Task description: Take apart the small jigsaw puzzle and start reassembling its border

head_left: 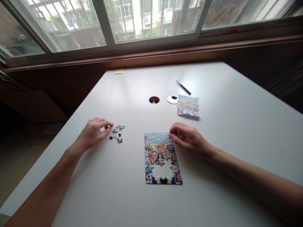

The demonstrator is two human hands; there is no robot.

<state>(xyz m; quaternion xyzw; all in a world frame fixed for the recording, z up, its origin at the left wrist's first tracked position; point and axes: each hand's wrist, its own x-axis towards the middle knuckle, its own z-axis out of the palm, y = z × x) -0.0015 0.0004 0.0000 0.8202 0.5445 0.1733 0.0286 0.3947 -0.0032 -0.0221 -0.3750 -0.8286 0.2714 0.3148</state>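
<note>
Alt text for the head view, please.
A partly assembled jigsaw, gapped in its lower half, lies on a white table, the right hand at the jigsaw's upper right corner. The left hand is at loose pieces left of it. Beyond lie a printed sheet and pen.

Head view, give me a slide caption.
Left hand at loose puzzle pieces, right hand at partly assembled puzzle corner.

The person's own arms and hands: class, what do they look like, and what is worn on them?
The left forearm and right forearm are bare and narrow toward the wrists, with no sleeve in view. The left hand and right hand are ungloved; no watch, bracelet or ring can be made out.
</note>
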